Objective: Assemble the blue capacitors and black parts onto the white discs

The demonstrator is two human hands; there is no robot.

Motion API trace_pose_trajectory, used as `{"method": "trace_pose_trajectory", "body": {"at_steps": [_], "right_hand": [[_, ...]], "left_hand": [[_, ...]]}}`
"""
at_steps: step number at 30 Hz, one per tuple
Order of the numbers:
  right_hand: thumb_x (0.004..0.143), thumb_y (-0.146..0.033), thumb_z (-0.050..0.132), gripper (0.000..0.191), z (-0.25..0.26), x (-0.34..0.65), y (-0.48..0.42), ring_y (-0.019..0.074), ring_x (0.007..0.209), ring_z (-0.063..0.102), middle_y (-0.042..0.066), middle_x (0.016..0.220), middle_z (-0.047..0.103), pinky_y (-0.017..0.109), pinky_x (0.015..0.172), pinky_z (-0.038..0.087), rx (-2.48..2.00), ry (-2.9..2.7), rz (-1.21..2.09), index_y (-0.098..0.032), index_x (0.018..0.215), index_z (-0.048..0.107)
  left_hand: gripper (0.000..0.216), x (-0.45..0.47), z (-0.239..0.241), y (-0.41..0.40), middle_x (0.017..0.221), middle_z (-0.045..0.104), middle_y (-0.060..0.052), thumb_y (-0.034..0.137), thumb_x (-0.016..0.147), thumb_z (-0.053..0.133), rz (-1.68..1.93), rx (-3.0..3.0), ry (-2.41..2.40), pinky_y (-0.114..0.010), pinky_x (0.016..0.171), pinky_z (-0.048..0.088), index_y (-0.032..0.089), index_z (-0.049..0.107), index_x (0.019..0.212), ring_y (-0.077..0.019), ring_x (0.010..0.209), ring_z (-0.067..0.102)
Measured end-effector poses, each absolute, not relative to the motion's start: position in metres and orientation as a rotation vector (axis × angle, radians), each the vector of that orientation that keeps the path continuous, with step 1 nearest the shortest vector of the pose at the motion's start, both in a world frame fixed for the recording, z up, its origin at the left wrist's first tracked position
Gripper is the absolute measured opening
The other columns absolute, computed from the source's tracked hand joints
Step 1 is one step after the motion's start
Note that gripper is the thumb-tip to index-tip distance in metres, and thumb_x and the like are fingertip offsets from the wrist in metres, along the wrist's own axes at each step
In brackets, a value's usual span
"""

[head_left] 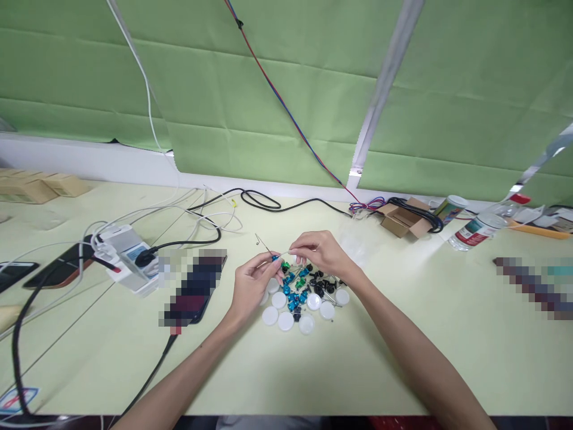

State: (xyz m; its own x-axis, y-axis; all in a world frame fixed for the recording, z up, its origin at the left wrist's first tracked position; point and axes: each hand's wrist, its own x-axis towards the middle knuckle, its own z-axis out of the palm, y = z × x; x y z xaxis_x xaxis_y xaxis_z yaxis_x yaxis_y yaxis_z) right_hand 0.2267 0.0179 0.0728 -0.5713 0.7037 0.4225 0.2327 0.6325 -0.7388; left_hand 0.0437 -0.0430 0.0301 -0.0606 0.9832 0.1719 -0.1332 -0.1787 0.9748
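Note:
My left hand (256,280) is closed in a pinch on a small blue part (274,257) with a thin bent metal wire (264,243) sticking up past the fingers. The fingertips of my right hand (320,254) pinch a thin pale piece (285,253) that reaches towards the left fingertips; its kind is too small to tell. Just below both hands lies a pile of blue parts (293,297), a few green parts (300,283) and black parts (319,288). Round white discs (285,321) lie around the pile's near side. The right hand partly hides the pile's far side.
A phone (197,286) with a cable lies left of my hands, beside a white power strip (129,257) and tangled cables. At the back right stand an open cardboard box (401,220), a can (450,209) and a plastic bottle (477,232). A green curtain (286,89) hangs behind.

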Motion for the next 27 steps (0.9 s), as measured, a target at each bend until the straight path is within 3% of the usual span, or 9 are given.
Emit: {"method": "trace_pose_trajectory", "body": {"at_steps": [9, 14, 27], "right_hand": [[0.091, -0.021, 0.059, 0.016, 0.0645, 0.2246, 0.0224, 0.0136, 0.072, 0.064, 0.005, 0.085, 0.069, 0.025, 0.071, 0.051, -0.604, -2.18, 0.54, -0.018, 0.082, 0.072], [0.092, -0.02, 0.058, 0.017, 0.0632, 0.2244, 0.024, 0.0158, 0.081, 0.065, 0.007, 0.092, 0.068, 0.028, 0.076, 0.052, -0.57, -2.194, 0.45, -0.019, 0.082, 0.072], [0.09, -0.022, 0.062, 0.016, 0.0673, 0.228, 0.0246, 0.0144, 0.074, 0.066, 0.005, 0.085, 0.071, 0.026, 0.074, 0.051, -0.619, -2.198, 0.573, -0.019, 0.078, 0.072]], "left_hand": [[0.026, 0.0405, 0.0213, -0.0383, 0.07, 0.066, -0.003, 0.032, 0.076, 0.075, 1.359, 0.966, 0.939, -0.021, 0.054, 0.045, 0.013, 0.067, 0.092, -0.0086, 0.052, 0.055], [0.025, 0.0411, 0.022, -0.0386, 0.065, 0.065, -0.001, 0.031, 0.076, 0.075, 1.347, 0.961, 0.922, -0.021, 0.052, 0.043, 0.014, 0.066, 0.091, -0.0085, 0.05, 0.055], [0.024, 0.0429, 0.0223, -0.0406, 0.06, 0.066, 0.0, 0.033, 0.079, 0.072, 1.373, 1.243, 1.034, -0.027, 0.059, 0.049, 0.016, 0.064, 0.094, -0.0132, 0.05, 0.06]]}}
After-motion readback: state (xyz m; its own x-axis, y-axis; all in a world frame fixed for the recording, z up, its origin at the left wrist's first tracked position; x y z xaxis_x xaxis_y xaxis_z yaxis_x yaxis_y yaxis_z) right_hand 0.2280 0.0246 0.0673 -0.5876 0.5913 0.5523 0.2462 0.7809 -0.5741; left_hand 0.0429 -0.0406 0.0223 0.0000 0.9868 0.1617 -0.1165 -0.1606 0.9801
